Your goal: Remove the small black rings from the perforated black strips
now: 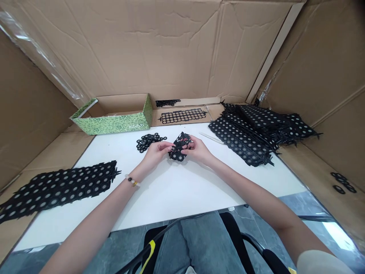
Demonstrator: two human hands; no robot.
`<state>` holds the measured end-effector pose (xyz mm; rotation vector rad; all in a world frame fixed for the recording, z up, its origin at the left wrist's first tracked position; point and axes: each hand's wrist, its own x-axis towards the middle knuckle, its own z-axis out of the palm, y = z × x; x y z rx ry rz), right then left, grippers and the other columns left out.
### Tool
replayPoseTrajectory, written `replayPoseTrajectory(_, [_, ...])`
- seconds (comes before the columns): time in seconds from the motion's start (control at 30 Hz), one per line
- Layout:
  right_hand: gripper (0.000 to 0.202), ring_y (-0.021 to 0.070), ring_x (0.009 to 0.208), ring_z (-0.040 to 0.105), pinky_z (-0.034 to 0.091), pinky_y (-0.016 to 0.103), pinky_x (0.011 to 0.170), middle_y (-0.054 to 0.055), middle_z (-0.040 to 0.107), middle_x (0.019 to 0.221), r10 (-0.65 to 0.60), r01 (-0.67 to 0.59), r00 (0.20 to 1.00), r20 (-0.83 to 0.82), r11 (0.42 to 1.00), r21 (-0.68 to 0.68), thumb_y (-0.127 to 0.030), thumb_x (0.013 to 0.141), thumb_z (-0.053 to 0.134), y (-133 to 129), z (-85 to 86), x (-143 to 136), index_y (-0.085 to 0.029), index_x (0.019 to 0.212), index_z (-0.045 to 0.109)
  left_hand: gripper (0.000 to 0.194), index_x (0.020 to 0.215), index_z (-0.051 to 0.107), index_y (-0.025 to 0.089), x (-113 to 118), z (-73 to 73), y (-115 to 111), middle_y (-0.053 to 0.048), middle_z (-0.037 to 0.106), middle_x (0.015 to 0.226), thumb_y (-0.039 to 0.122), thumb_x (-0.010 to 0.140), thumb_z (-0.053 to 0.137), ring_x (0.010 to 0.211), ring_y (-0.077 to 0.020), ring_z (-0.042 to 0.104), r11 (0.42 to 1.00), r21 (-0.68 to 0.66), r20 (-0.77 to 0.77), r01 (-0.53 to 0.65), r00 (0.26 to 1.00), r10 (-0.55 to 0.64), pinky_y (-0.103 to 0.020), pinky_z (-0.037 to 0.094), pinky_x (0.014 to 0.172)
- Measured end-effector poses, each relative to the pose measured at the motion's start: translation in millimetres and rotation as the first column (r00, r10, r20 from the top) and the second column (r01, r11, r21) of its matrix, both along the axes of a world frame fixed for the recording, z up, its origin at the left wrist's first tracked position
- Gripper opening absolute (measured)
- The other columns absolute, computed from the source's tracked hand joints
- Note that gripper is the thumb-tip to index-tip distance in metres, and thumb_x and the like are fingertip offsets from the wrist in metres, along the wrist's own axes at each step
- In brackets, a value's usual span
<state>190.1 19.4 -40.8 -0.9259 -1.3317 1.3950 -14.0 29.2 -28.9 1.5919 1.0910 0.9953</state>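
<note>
Over the middle of the white table, both of my hands grip a crumpled black rubber sheet (pixel 179 156) with round rings in it. My left hand (pixel 156 153) pinches its left side between thumb and fingertips, close to one ring. On the other side, my right hand (pixel 198 150) is closed on the webbed part, its upper end sticking up past the fingers. Just beyond my left hand lies a pile of loose black rings (pixel 147 141) on the table.
A green patterned cardboard box (pixel 116 123) stands at the back left. Behind the table lies an empty ring-less web (pixel 182 116). Black ring sheets are stacked at right (pixel 245 131), and another sheet (pixel 68 184) lies left. Tweezers (pixel 211 137) and loose rings (pixel 343 182) lie on the right.
</note>
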Motion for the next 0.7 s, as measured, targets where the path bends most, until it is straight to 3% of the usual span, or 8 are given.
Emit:
replayPoseTrajectory(0.13, [0.036, 0.0174, 0.093, 0.063, 0.052, 0.033, 0.087, 0.001, 0.064, 0.097, -0.023, 0.021, 0.999, 0.036, 0.998, 0.062, -0.019, 0.070, 0.062, -8, -6.3, -5, -0.023, 0.104, 0.050, 0.032, 0.093, 0.077, 0.015, 8, -4.1, -9, -0.010, 0.080, 0.092, 0.042, 0.076, 0.071, 0.086, -0.0261, 0.072, 1.000, 0.008, -0.021, 0.003, 1.000, -0.003, -0.039, 0.056, 0.082])
replayPoseTrajectory(0.23, [0.035, 0.0175, 0.110, 0.059, 0.048, 0.035, 0.099, 0.004, 0.061, 0.117, -0.009, -0.002, 0.995, 0.096, 0.994, 0.113, -0.019, 0.077, 0.052, -17, -9.0, -13, -0.025, 0.111, 0.046, 0.026, 0.095, 0.077, 0.016, 15, -3.8, -20, -0.009, 0.080, 0.093, 0.033, 0.082, 0.064, 0.085, -0.0246, 0.072, 0.987, 0.150, -0.153, -0.056, 0.985, 0.079, -0.036, 0.056, 0.080])
replayPoseTrajectory(0.33, [0.046, 0.0194, 0.118, 0.057, 0.046, 0.036, 0.103, 0.007, 0.058, 0.129, 0.022, -0.055, 0.981, 0.192, 0.984, 0.167, -0.023, 0.078, 0.059, -24, -7.4, -17, -0.024, 0.121, 0.042, 0.025, 0.098, 0.078, 0.018, 18, 0.1, -29, -0.007, 0.079, 0.096, 0.029, 0.085, 0.060, 0.086, -0.0238, 0.072, 0.954, 0.298, -0.276, -0.037, 0.953, 0.123, -0.036, 0.056, 0.080])
replayPoseTrajectory(0.5, [0.052, 0.0228, 0.098, 0.065, 0.050, 0.038, 0.090, 0.007, 0.066, 0.107, -0.111, 0.014, 0.928, 0.356, 0.964, 0.264, -0.030, 0.077, 0.064, -25, -3.8, -15, -0.020, 0.123, 0.042, 0.024, 0.098, 0.078, 0.020, 18, 4.9, -34, -0.007, 0.078, 0.095, 0.025, 0.089, 0.057, 0.085, -0.0225, 0.071, 0.891, 0.454, -0.357, 0.032, 0.922, 0.149, -0.036, 0.056, 0.080])
replayPoseTrajectory(0.7, [0.048, 0.0197, 0.080, 0.063, 0.048, 0.033, 0.078, 0.002, 0.066, 0.095, -0.269, 0.087, 0.847, 0.458, 0.921, 0.379, -0.019, 0.074, 0.056, -22, -1.4, -10, -0.023, 0.121, 0.047, 0.024, 0.096, 0.079, 0.020, 14, 6.6, -31, -0.007, 0.078, 0.092, 0.023, 0.088, 0.057, 0.083, -0.0227, 0.071, 0.872, 0.488, -0.405, 0.035, 0.894, 0.191, -0.037, 0.055, 0.080])
